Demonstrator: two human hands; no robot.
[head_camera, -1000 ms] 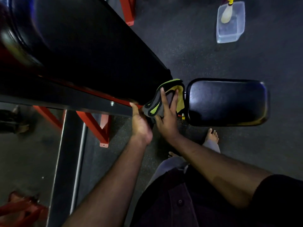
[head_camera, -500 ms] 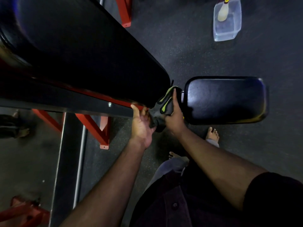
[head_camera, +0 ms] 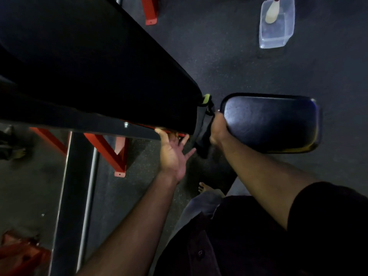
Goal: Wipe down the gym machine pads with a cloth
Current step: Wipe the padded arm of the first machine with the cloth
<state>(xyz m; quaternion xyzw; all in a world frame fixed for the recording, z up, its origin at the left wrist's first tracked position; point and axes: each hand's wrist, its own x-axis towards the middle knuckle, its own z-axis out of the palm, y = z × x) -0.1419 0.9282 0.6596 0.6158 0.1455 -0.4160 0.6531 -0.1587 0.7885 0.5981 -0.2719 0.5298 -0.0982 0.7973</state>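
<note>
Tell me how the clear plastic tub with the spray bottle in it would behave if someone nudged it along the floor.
The clear plastic tub looks thin-walled and holds only the spray bottle, so it is probably light and would slide easily. The dark speckled floor looks rough, so it may drag somewhat. The bottle leans against a wall of the tub, so it would likely shift or topple.

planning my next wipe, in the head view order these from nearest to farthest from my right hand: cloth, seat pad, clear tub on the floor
1. cloth: in the right hand, in the gap between the two pads.
2. seat pad: just right of that hand, seemingly touching.
3. clear tub: far off on the floor, upper right.
</note>
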